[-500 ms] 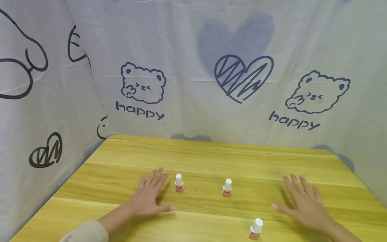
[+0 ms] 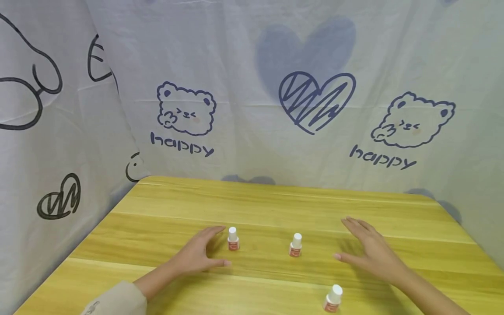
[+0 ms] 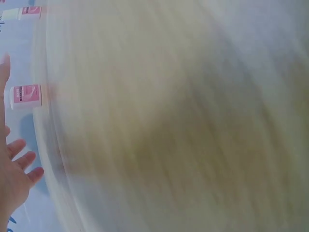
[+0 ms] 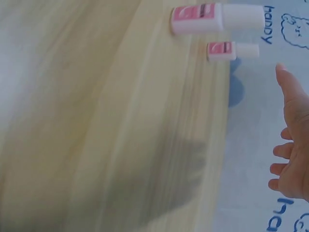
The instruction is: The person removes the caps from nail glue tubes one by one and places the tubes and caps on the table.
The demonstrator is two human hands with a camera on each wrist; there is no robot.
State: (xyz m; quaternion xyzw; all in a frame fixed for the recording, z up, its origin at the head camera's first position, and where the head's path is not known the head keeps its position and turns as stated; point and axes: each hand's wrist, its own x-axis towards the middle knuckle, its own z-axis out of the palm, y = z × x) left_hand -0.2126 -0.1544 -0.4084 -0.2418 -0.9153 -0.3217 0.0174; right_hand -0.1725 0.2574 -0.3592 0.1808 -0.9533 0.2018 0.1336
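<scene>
Three small white bottles with white caps and pinkish-red labels stand upright on the table. The left bottle [image 2: 233, 240] is nearest my left hand [image 2: 194, 253], whose thumb and bent fingers spread around its left side without gripping it. Between the two hands stands the middle bottle [image 2: 295, 246]. My right hand [image 2: 374, 253] hovers to the right of it, holding nothing, thumb apart from the fingers and pointing left. Closer to me is the front bottle [image 2: 333, 299], below the right hand's thumb in the head view. The right wrist view shows a bottle [image 4: 198, 19] large at the top.
The wood-grain table [image 2: 252, 205] ends at the back against a white cloth [image 2: 244, 78] printed with bears, hearts and "happy". Another stretch of printed cloth [image 2: 23, 166] hangs along the left side. A light sleeve [image 2: 118, 302] covers the left forearm.
My right hand has moved left, its fingers drawn closer together. The left hand has turned onto its side, its fingers bending toward the left bottle. The bottles stay where they were.
</scene>
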